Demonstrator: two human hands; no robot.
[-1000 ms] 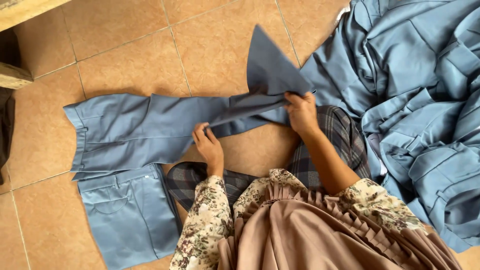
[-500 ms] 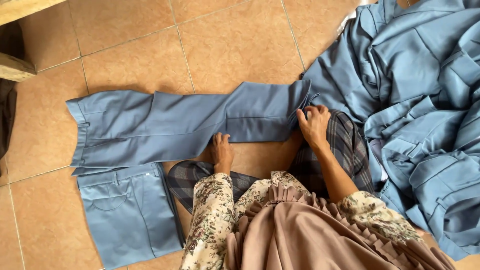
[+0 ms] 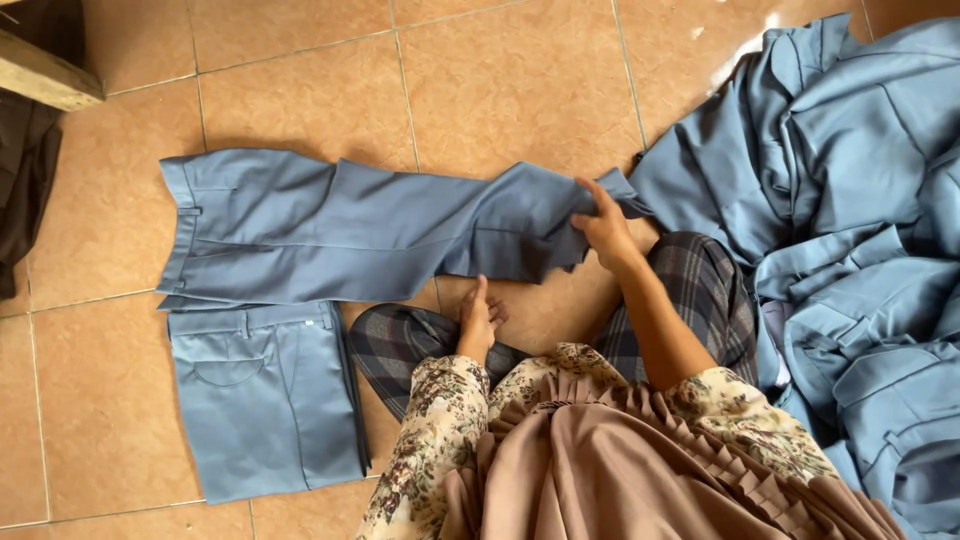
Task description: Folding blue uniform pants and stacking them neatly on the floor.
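Note:
A pair of blue-grey trousers (image 3: pixel 330 230) lies flat on the tiled floor, waistband to the left, legs stretched to the right. My right hand (image 3: pixel 603 228) grips the leg ends and lifts them off the floor near the cloth pile. Resting just below the trouser legs, my left hand (image 3: pixel 478 320) holds nothing, its fingers apart, by my plaid-covered knee. A folded pair of the same trousers (image 3: pixel 262 395) lies below the waistband, at lower left.
A big heap of blue-grey garments (image 3: pixel 850 200) fills the right side. My crossed legs in plaid cloth (image 3: pixel 400 340) and floral sleeves take up the bottom centre. A wooden beam (image 3: pixel 45 75) and dark cloth (image 3: pixel 25 180) sit at upper left.
The raised leg end was laid flat, then my right hand gathered the leg ends and lifted them. My left hand slid off the trousers toward my knee.

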